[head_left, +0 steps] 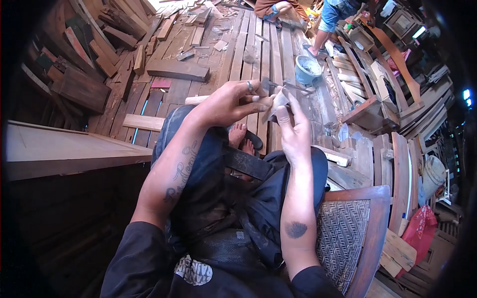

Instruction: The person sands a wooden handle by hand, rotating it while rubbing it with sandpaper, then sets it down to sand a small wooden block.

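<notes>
My left hand (233,103) is raised over my knees, a ring on one finger, its thumb and fingers pinched together on a small greyish sheet (281,101). Close on its right, my right hand (294,126) grips the same sheet between thumb and fingers. The sheet looks thin and folded; its far side is hidden by my fingers. Beneath the hands are my feet (238,135), one beside a dark sandal.
A woven-panel wooden piece (380,218) stands at my right, a pale board (74,149) at my left. Ahead are a light-blue bucket (308,70), a wood block (178,70), scattered offcuts and two people. A red cloth (420,231) lies far right.
</notes>
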`<state>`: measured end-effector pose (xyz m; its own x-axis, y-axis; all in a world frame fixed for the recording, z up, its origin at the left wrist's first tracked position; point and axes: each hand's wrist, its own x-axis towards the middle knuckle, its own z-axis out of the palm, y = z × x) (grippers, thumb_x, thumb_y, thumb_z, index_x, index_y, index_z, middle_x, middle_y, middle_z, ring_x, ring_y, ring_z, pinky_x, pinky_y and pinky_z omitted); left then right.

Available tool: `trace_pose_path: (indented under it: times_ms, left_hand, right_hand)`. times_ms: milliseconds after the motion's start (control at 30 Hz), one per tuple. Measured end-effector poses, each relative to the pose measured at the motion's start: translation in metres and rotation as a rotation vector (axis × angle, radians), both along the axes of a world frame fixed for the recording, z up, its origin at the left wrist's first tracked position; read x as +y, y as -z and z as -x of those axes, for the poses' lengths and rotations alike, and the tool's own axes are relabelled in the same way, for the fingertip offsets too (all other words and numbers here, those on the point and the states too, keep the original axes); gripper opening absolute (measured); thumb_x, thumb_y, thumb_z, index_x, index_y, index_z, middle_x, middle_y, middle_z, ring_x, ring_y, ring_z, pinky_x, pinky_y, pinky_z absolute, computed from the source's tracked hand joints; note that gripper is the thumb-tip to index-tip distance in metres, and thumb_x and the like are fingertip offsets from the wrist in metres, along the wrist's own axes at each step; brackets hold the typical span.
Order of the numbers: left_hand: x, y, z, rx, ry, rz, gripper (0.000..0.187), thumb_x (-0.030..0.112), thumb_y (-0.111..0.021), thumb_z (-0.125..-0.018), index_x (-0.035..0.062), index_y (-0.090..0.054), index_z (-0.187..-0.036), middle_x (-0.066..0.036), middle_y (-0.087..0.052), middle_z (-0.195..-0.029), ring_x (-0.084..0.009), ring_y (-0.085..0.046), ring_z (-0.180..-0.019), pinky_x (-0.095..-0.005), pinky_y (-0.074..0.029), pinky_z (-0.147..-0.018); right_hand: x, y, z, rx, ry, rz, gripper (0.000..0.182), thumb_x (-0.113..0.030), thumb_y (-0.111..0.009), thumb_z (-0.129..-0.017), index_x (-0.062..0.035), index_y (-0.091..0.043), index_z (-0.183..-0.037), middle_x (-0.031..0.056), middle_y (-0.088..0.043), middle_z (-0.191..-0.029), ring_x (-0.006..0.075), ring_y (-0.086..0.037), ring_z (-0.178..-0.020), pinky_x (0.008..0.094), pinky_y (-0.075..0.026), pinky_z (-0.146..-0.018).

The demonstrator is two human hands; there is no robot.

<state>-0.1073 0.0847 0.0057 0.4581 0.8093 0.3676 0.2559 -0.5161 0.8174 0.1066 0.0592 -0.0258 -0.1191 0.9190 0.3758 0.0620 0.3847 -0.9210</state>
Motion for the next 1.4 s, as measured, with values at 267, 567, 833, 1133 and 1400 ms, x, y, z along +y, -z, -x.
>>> trace_pose_path:
  times_ms: [267,567,833,1133,1400]
  left_hand:
    - [0.005,0.009,-0.002,-0.013,0.0,-0.02,0.026,0.019,-0.076,-0.096,0.0002,-0.068,-0.111,-0.009,-0.067,-0.084,-0.0096,-0.056,-0.074,-0.0293,-0.047,-0.066]
    - [0.0,0.002,-0.002,-0.009,-0.006,0.0,0.027,0.019,-0.077,-0.094,0.0001,-0.067,-0.111,-0.01,-0.066,-0.083,-0.0106,-0.056,-0.074,-0.0307,-0.048,-0.066]
    - [-0.001,0.001,-0.002,-0.009,-0.003,-0.012,0.026,0.02,-0.077,-0.095,0.0,-0.068,-0.11,-0.01,-0.066,-0.083,-0.0125,-0.058,-0.075,-0.0316,-0.049,-0.07]
    - [-0.001,0.002,-0.003,-0.012,0.009,0.027,0.025,0.018,-0.076,-0.095,0.0006,-0.068,-0.111,-0.009,-0.068,-0.085,-0.0106,-0.058,-0.078,-0.031,-0.05,-0.071]
    - [-0.001,0.002,-0.002,-0.027,0.006,-0.008,0.026,0.02,-0.075,-0.097,-0.0003,-0.068,-0.111,-0.008,-0.065,-0.082,-0.0102,-0.056,-0.075,-0.03,-0.048,-0.067]
  right_hand:
    - [0.005,0.008,-0.006,-0.052,-0.037,0.001,0.055,-0.03,-0.063,-0.105,0.0024,-0.05,-0.148,0.0116,-0.066,-0.124,0.0184,-0.063,-0.116,0.0341,-0.049,-0.103]
    - [0.006,0.006,-0.012,-0.04,-0.057,-0.046,0.054,-0.03,-0.065,-0.104,0.0009,-0.053,-0.146,0.0103,-0.064,-0.129,0.0183,-0.061,-0.12,0.0333,-0.049,-0.103]
    - [-0.001,-0.004,-0.012,0.011,-0.056,0.016,0.054,-0.027,-0.067,-0.103,0.0012,-0.052,-0.147,0.011,-0.061,-0.135,0.0196,-0.057,-0.128,0.0324,-0.046,-0.108]
    - [-0.003,-0.014,-0.011,0.299,-0.199,0.084,0.055,-0.025,-0.067,-0.104,0.0017,-0.051,-0.148,0.0115,-0.062,-0.134,0.0183,-0.057,-0.127,0.0331,-0.047,-0.105]
    - [-0.001,-0.011,-0.008,0.128,-0.087,-0.012,0.056,-0.024,-0.069,-0.102,0.0021,-0.052,-0.148,0.009,-0.061,-0.131,0.0178,-0.057,-0.122,0.0327,-0.046,-0.105]
